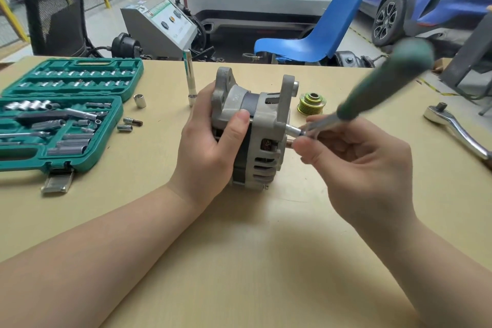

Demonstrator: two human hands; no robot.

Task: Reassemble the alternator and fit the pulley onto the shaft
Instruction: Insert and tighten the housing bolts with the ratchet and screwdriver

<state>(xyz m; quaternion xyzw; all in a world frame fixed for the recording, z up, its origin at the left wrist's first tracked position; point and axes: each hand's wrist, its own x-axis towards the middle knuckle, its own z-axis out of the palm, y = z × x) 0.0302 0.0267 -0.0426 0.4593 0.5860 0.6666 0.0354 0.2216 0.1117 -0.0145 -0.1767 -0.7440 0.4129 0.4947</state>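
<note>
Left hand (pixel 210 141) gripping alternator (pixel 253 130) mid-table, shaft axis lying left-right, shaft end pointing right. Right hand (pixel 354 160) pinching metal shank of green-handled driver (pixel 383 88), socket tip against housing's right face. Just beyond, right: pulley (pixel 311 104), lying loose. Far left: socket set case (pixel 66 114).

Grey cast-metal alternator (pixel 253 130) at centre of the tan wooden table (pixel 239 261); open green plastic socket case (pixel 61 112) left; ribbed brass-toned pulley (pixel 311 104) behind-right; chrome ratchet handle (pixel 458 128) far right.
</note>
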